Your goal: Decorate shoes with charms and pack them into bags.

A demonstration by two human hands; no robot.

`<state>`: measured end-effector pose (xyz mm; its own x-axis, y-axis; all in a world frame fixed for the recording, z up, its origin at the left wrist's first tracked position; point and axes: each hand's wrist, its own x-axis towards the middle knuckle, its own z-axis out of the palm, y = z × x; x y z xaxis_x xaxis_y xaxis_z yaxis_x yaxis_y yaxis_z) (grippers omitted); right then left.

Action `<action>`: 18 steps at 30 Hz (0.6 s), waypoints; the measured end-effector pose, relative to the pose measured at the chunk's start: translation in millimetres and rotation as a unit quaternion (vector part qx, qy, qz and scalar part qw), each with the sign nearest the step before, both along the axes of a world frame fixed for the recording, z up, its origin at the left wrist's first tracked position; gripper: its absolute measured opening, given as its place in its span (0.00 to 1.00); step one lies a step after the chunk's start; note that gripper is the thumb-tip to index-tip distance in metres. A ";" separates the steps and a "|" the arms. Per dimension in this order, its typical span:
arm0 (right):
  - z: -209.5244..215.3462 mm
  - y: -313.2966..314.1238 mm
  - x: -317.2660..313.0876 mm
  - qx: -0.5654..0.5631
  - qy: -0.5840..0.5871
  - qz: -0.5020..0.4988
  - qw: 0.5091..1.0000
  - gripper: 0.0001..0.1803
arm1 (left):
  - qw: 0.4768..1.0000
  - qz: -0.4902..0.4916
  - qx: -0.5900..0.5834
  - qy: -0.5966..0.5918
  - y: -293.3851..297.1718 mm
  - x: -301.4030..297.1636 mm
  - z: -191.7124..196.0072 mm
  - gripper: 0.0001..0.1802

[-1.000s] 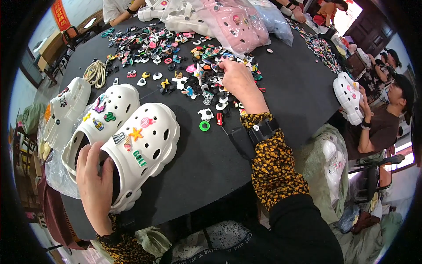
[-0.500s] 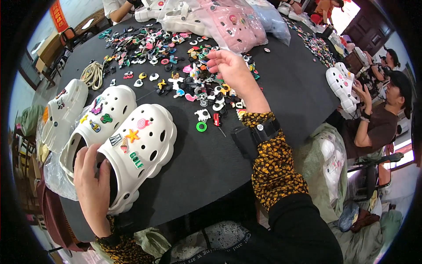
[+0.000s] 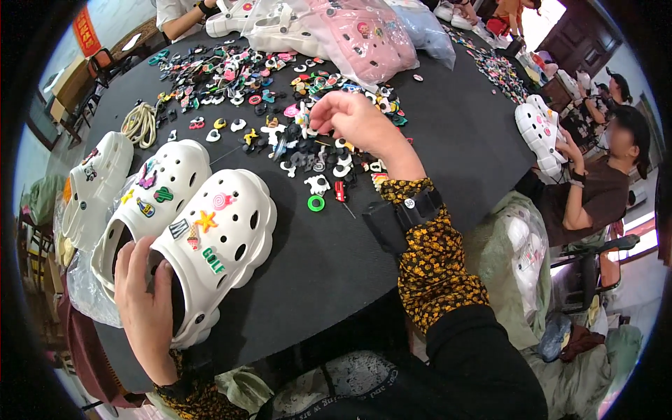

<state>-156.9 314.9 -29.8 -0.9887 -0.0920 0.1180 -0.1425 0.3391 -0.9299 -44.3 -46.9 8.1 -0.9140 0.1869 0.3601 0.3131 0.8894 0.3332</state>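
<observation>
The white clog is lying toe-away under the left hand gripping its heel, while the right hand fingers are pinching a small charm over the pile.

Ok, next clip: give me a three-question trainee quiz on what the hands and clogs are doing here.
1. True or false: the left hand grips the heel end of the nearest white clog.
2. Multiple choice: the right hand is over A) a bare patch of the black table, B) the scattered pile of small charms, C) the coil of rope.
3. Short answer: which loose charm lies nearest the clog's toe, towards the right wrist?

Key:
1. True.
2. B; fingertips pinched together just above the pile, what they hold too small to tell.
3. The green ring.
</observation>
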 end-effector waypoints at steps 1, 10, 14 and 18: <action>0.8 4.4 0.9 0.002 0.000 -0.002 1.000 0.15 | 1.000 0.003 0.005 -0.005 1.5 0.4 0.6 0.19; -5.2 29.9 7.8 0.392 0.043 -0.183 0.900 0.09 | 1.000 -0.012 0.003 -0.005 -0.6 -0.6 -0.1 0.19; 4.2 24.5 13.3 0.439 -0.049 -0.141 0.886 0.10 | 1.000 -0.009 0.000 -0.005 -2.0 -0.3 -0.5 0.19; -2.9 28.4 13.4 0.459 -0.019 -0.087 0.884 0.11 | 1.000 -0.002 0.000 -0.009 1.7 -0.6 0.0 0.19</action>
